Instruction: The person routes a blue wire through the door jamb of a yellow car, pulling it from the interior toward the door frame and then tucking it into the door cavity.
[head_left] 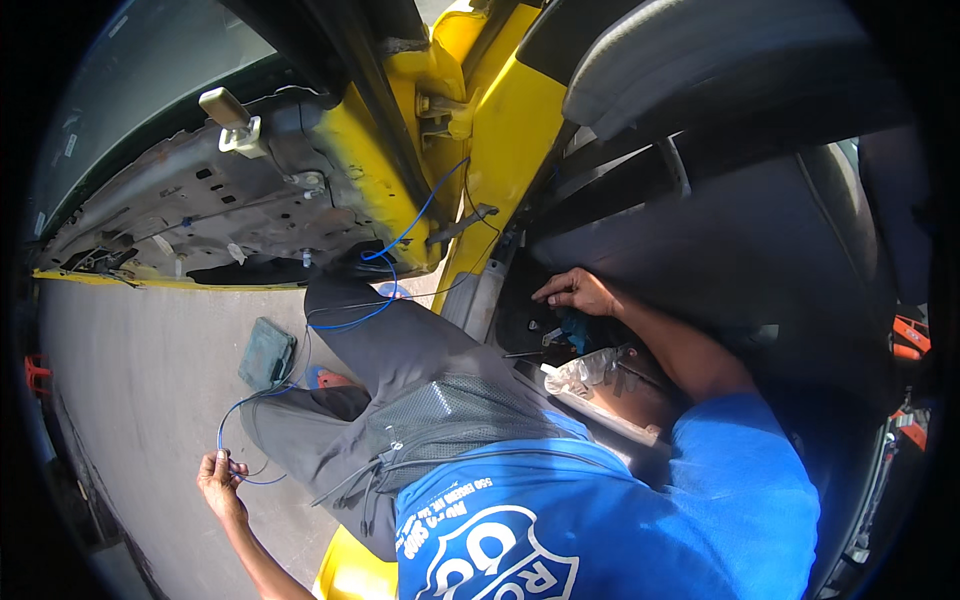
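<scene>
Outstretched sideways, the left hand (222, 475) pinches blue wire (372, 257), apparently lightly.

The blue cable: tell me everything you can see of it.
The blue cable is thin, bright and flexible, with a plastic-looking coat. The left hand pinches one stretch, which arcs up to the dark trousers. Another stretch crosses the trousers, loops near the corner of the door and rises toward the yellow pillar. It looks slack; whether the stretches join is unclear.

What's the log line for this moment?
left hand: holding blue wire | right hand: near teal item, grip unclear | yellow-edged door: open | dark green case: on ground
</scene>
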